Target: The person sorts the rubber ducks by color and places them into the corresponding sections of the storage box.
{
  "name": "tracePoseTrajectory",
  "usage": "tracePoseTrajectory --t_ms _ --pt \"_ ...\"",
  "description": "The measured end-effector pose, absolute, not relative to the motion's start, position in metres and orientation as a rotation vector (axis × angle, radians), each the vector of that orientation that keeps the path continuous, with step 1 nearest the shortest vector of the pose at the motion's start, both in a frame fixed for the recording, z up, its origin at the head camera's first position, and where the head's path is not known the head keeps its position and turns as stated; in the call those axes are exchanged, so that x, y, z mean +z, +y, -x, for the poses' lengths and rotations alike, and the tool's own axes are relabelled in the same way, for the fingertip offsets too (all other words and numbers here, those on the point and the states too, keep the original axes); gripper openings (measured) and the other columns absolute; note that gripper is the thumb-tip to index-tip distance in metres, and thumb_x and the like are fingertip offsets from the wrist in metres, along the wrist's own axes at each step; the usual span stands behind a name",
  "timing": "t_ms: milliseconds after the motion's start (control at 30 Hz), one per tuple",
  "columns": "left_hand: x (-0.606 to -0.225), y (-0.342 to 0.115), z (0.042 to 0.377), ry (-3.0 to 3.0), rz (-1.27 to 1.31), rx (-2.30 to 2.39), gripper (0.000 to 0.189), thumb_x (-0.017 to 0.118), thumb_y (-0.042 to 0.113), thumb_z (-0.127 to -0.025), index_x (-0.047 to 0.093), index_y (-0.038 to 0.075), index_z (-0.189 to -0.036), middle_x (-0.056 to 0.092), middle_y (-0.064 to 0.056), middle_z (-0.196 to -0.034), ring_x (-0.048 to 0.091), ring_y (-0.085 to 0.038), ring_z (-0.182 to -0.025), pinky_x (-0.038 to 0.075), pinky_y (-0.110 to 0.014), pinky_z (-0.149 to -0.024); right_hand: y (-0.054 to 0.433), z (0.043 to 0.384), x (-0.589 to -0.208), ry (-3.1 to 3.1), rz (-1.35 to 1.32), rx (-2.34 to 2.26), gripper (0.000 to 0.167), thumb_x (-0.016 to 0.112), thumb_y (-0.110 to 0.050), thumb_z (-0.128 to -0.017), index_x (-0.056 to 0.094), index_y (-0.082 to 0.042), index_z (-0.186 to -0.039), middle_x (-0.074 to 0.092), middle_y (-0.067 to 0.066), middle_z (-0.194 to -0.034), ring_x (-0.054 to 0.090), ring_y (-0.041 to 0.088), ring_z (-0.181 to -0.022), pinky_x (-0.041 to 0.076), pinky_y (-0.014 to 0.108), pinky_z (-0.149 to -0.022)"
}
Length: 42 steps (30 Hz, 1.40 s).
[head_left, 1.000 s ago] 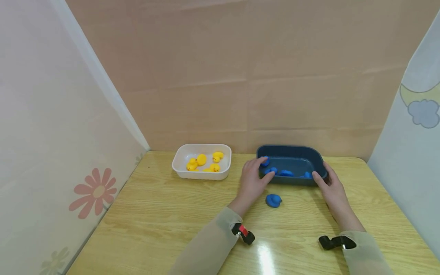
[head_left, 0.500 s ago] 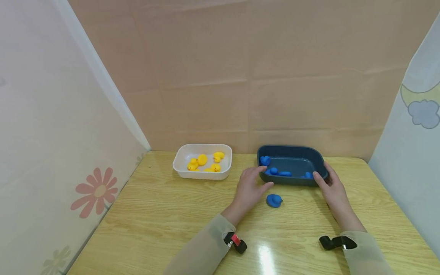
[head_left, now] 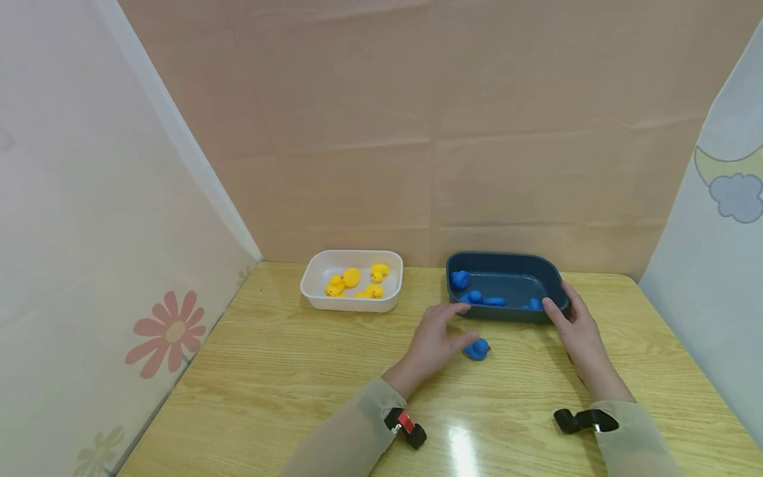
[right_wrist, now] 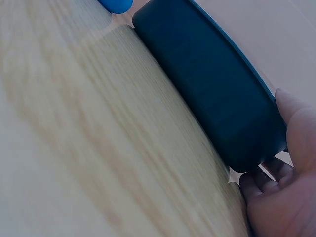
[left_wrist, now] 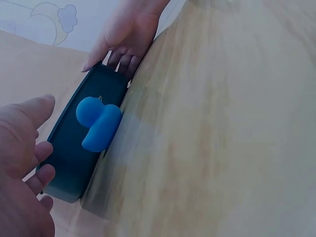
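Note:
In the head view a blue toy duck (head_left: 476, 349) sits on the table just in front of a dark blue tray (head_left: 507, 315). My left hand (head_left: 434, 340) is beside the duck, fingers spread and thumb tip overlapping it. The left wrist view shows a gap between that hand (left_wrist: 22, 163) and the duck (left_wrist: 101, 124). At the tray's right end my right hand (head_left: 577, 331) grips the corner, thumb at the rim and fingers bent around the outside. Several blue ducks (head_left: 459, 279) lie inside the tray, some partly hidden by its front wall.
To the left stands a white tray (head_left: 349, 304) with several yellow toy ducks (head_left: 352, 277) in it. Both trays are near the back edge of the wooden table (head_left: 268, 384), close to a brown paper backdrop (head_left: 357, 132). Pale printed sheets hang at both sides.
My left hand has come back from the dark blue tray's left end, leaving a blue duck inside, and moved to the duck on the table. The right hand stays at the tray.

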State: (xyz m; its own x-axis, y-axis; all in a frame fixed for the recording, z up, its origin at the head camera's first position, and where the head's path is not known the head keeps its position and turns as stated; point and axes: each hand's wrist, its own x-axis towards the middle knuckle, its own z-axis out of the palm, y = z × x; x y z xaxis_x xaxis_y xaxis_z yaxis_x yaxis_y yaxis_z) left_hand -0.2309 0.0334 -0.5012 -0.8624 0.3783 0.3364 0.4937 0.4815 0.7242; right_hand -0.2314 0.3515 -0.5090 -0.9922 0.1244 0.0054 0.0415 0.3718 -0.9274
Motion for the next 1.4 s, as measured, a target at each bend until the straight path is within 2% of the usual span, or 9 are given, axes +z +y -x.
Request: tracePoseTrajectory --t_ms 133,300,533,800,1067,1267,1400 --pt "-0.502 0.033 0.229 -2.620 0.819 -1.330 0.055 0.085 0.034 -0.101 0.068 0.017 -0.150 0.069 0.005 -0.147 0.057 -0.014 -0.134 0.049 -0.029 -0.113 0.350 0.231 -0.508 -2.532 0.151 1.730 0.090 0.054 -0.052 -0.115 -0.002 -0.024 -0.179 -0.003 0.019 -0.183 0.006 0.051 -0.165 0.015 0.064 -0.132" --pt "-0.506 0.034 0.229 -2.670 0.872 -1.285 0.057 0.083 0.039 -0.101 0.067 0.018 -0.151 0.066 0.009 -0.150 0.057 -0.011 -0.134 0.049 -0.027 -0.112 0.350 0.231 -0.508 -2.533 0.163 1.730 0.091 0.054 -0.054 -0.114 -0.003 -0.024 -0.179 -0.004 0.020 -0.183 0.006 0.053 -0.164 0.015 0.070 -0.129" --pt "-0.513 0.034 0.230 -2.727 0.916 -1.283 0.060 0.083 0.042 -0.101 0.065 0.016 -0.152 0.066 0.010 -0.149 0.057 -0.009 -0.136 0.045 -0.032 -0.120 0.351 0.232 -0.509 -2.536 0.172 1.731 0.090 0.053 -0.054 -0.115 -0.003 -0.025 -0.179 -0.003 0.020 -0.183 0.007 0.052 -0.164 0.015 0.069 -0.130" --pt "-0.515 0.034 0.231 -2.777 0.920 -1.255 0.060 0.085 0.042 -0.099 0.067 0.018 -0.151 0.067 0.013 -0.147 0.057 -0.009 -0.133 0.047 -0.028 -0.114 0.351 0.232 -0.509 -2.534 0.179 1.730 0.091 0.054 -0.054 -0.114 -0.003 -0.025 -0.179 -0.003 0.020 -0.183 0.007 0.052 -0.164 0.015 0.070 -0.129" --pt "-0.515 0.034 0.232 -2.756 1.028 -1.071 0.059 0.089 0.037 -0.097 0.068 0.016 -0.149 0.071 0.008 -0.141 0.061 -0.007 -0.128 0.042 -0.028 -0.118 0.351 0.232 -0.508 -2.540 0.170 1.726 0.090 0.053 -0.053 -0.115 -0.003 -0.025 -0.179 -0.004 0.019 -0.183 0.006 0.052 -0.164 0.014 0.069 -0.130" --pt "-0.513 0.033 0.231 -2.772 1.059 -0.969 0.058 0.089 0.034 -0.097 0.068 0.016 -0.149 0.071 0.007 -0.143 0.061 -0.008 -0.132 0.041 -0.027 -0.119 0.351 0.231 -0.508 -2.550 0.175 1.722 0.090 0.053 -0.054 -0.115 -0.003 -0.025 -0.179 -0.005 0.018 -0.183 0.006 0.052 -0.164 0.015 0.065 -0.131" --pt "-0.513 0.034 0.230 -2.776 1.065 -0.938 0.056 0.090 0.031 -0.097 0.070 0.017 -0.146 0.072 0.007 -0.141 0.062 -0.008 -0.131 0.042 -0.028 -0.119 0.351 0.231 -0.508 -2.547 0.186 1.733 0.091 0.053 -0.054 -0.115 -0.003 -0.025 -0.179 -0.006 0.018 -0.183 0.005 0.053 -0.164 0.015 0.070 -0.129"
